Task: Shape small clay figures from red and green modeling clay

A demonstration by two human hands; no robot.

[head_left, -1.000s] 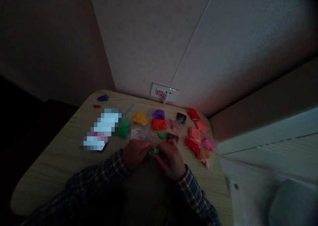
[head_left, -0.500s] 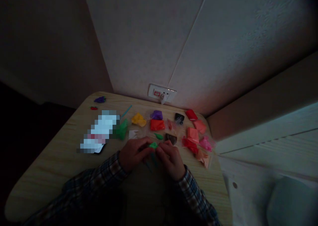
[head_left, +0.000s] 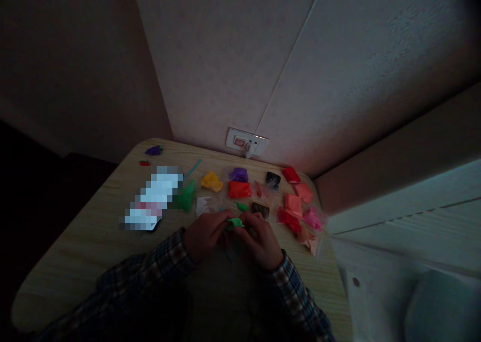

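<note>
Between my two hands is a small piece of light green modelling clay [head_left: 236,223], pinched at both ends. My left hand [head_left: 203,234] closes thumb and fingers on its left side, and my right hand [head_left: 264,242] does the same on the right. Just beyond the fingertips lies a darker green leaf-shaped clay piece [head_left: 241,207]. A thin blue tool [head_left: 228,255] shows dimly under the hands, mostly hidden. Near my left hand is a bag of white clay [head_left: 203,205]; a brown pack [head_left: 260,210] sits close to my right fingers.
Bags of clay spread over the wooden table [head_left: 86,232]: green [head_left: 185,197], yellow [head_left: 212,181], purple [head_left: 239,174], orange [head_left: 239,189], black [head_left: 272,179] and several reds and pinks. A phone [head_left: 154,199] lies left, beyond it purple [head_left: 154,150] and red [head_left: 145,163] clay figures. A socket [head_left: 247,142] is on the wall.
The green clay has shifted slightly right and down and shows a wider, more spread shape between my fingers. The whole view has moved a little.
</note>
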